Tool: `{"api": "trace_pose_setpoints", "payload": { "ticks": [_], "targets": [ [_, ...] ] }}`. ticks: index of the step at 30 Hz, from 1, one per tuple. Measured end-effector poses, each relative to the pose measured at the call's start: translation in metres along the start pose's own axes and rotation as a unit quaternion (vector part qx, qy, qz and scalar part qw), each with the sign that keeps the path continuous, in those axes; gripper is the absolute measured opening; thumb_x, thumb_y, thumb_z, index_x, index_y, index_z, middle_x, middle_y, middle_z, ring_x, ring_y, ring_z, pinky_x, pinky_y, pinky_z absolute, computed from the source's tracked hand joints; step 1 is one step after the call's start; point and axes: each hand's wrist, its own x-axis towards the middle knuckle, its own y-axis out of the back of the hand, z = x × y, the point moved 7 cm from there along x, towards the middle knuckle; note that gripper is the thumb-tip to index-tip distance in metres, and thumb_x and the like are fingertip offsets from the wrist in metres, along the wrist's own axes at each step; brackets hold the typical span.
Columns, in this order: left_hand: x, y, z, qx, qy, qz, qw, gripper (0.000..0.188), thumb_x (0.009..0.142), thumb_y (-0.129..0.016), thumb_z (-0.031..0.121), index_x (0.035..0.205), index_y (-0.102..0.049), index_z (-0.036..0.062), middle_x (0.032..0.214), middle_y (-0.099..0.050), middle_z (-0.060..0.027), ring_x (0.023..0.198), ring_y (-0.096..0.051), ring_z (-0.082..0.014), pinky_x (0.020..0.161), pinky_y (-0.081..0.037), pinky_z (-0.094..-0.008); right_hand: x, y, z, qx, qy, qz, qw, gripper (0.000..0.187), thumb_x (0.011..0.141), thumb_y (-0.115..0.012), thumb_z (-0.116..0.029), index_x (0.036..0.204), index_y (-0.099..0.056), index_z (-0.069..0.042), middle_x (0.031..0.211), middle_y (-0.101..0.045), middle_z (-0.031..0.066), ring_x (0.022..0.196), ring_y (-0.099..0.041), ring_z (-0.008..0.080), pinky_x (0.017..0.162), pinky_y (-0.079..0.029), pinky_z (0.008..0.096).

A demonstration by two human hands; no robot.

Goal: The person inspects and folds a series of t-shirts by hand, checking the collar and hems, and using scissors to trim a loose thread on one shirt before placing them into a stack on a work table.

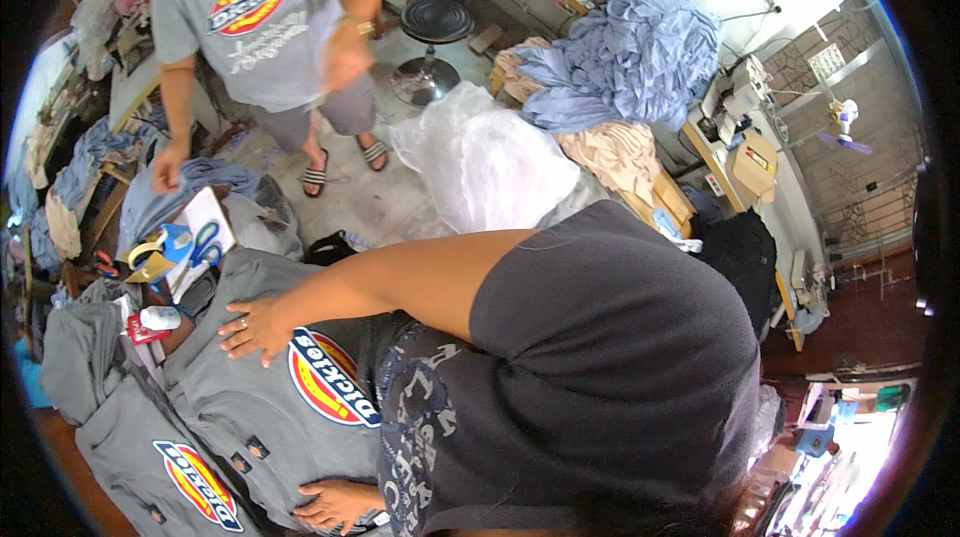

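Note:
A grey garment (pixel 225 407) with a red-and-yellow oval emblem lies spread in front of me. My right hand (pixel 258 330), with a ring on one finger, rests flat on it beside the emblem, fingers apart. Lower down, my left hand (pixel 342 505) lies on the same cloth with its fingers stretched out; its wrist is partly hidden by my shirt. Neither hand grips anything. A second grey garment (pixel 125 442) with a similar emblem lies alongside at the left. Beyond my right hand are a white bottle (pixel 160 317) and a red packet (pixel 148 330).
Scissors (pixel 206 243) and a tape roll (pixel 148 255) lie past the garments. Another person (pixel 262 37) stands across the floor. A plastic-wrapped bundle (pixel 490 157), a stool (pixel 436 21) and heaped blue fabric (pixel 640 52) are farther off. Sewing machines (pixel 745 92) stand at the right.

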Motion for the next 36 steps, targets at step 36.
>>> {"api": "trace_pose_setpoints", "payload": {
  "ticks": [36],
  "targets": [
    [0.025,0.013,0.079,-0.044,-0.076,0.013,0.996,0.044,0.087,-0.03,0.05,0.116,-0.044,0.0205,0.121,-0.041,0.0014,0.109,-0.04,-0.0191,0.084,-0.029,-0.0497,-0.002,0.003,-0.003,0.098,0.04,0.08,0.991,0.069,0.081,-0.039,-0.052,0.133,-0.026,-0.009,0.139,-0.024,0.0097,0.13,-0.012,0.0285,0.1,-0.003,0.0553]
  ]
}}
